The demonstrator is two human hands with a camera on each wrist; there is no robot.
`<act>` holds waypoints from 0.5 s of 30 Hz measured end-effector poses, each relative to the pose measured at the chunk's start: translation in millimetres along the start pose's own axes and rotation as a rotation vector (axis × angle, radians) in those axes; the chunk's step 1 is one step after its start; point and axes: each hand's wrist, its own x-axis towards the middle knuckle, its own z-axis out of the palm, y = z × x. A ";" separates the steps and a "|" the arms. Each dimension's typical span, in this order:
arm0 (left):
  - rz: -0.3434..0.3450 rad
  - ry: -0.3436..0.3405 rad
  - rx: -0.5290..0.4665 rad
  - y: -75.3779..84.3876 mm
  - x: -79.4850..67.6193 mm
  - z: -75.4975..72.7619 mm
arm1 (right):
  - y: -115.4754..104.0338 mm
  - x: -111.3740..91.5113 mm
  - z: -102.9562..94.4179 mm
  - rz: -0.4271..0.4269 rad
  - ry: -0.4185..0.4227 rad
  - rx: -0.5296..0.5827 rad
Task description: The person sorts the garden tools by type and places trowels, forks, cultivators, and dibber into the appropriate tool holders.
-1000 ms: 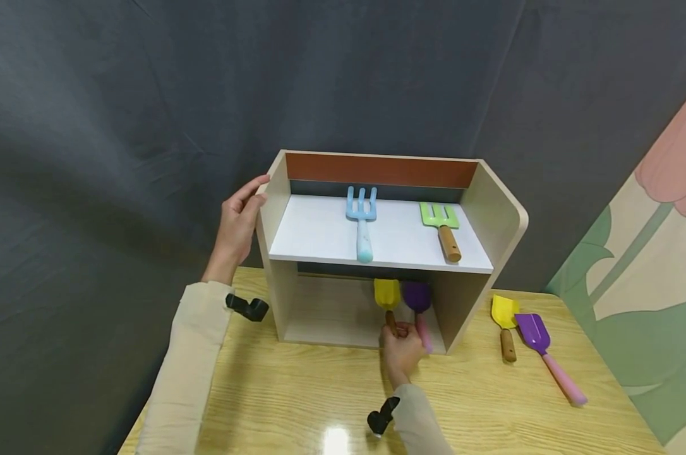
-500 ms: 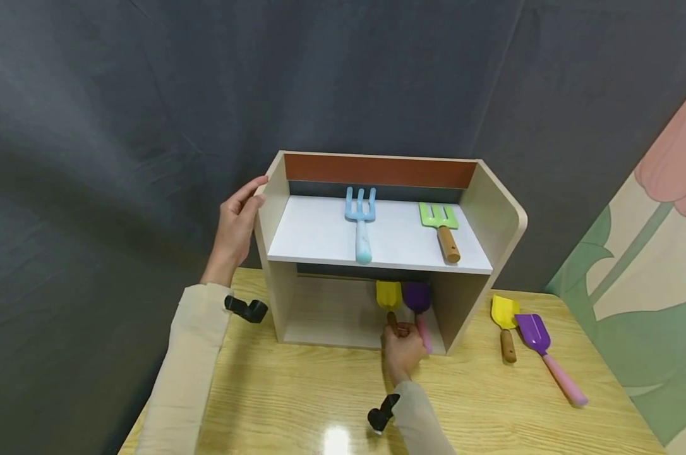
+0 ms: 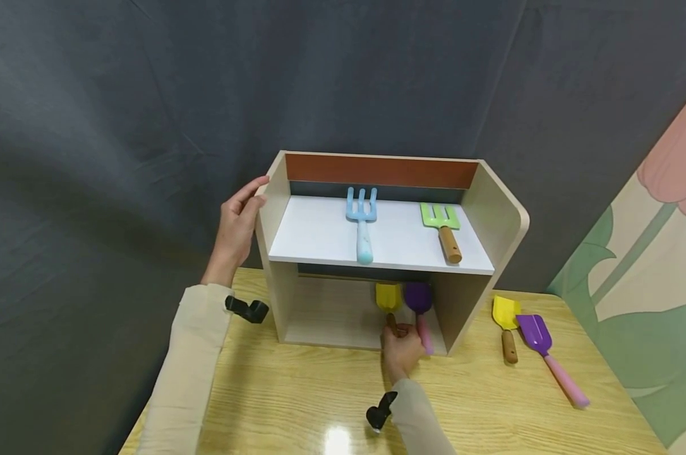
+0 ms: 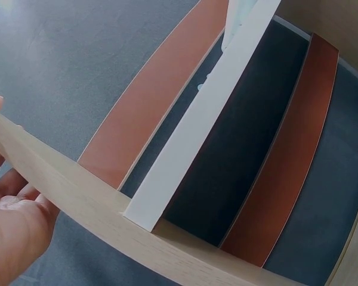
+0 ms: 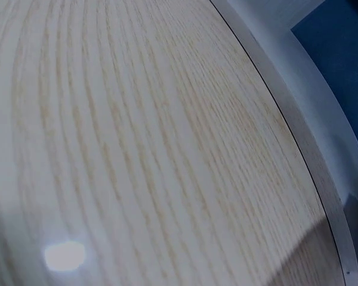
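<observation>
A small two-tier wooden shelf [image 3: 331, 261] stands on the table. My left hand [image 3: 235, 227] holds the front edge of its left side panel [image 4: 65, 193], thumb and fingers on either side. On the lower level lie a yellow toy shovel [image 3: 388, 297] with a brown handle and a purple toy shovel [image 3: 418, 297] with a pink handle, side by side. My right hand [image 3: 402, 351] pinches the yellow shovel's handle, its fingertips partly hidden. The upper level bears a light blue toy fork [image 3: 362, 215] and a green toy fork [image 3: 439, 216] with a brown handle.
Right of the shelf, another yellow shovel [image 3: 505, 311] and another purple shovel [image 3: 534, 333] lie on the wooden table [image 3: 297, 398], their blades close together. A dark curtain [image 3: 377, 76] hangs behind. A flower-patterned panel [image 3: 650, 278] stands at the right.
The yellow shovel in my right hand has shifted very slightly toward me and the purple one. My left hand stays on the side panel.
</observation>
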 end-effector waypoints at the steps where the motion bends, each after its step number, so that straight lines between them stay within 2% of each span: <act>1: 0.001 0.002 -0.001 -0.1 0.2 -0.1 | -0.5 0.3 0.4 0.008 -0.004 -0.001; 5: 0.002 0.004 -0.003 0.3 -0.2 0.8 | -3.8 1.9 2.0 0.046 -0.010 -0.004; 15: 0.008 0.008 0.021 0.1 -2.4 0.6 | -11.2 4.6 3.2 0.049 0.004 -0.021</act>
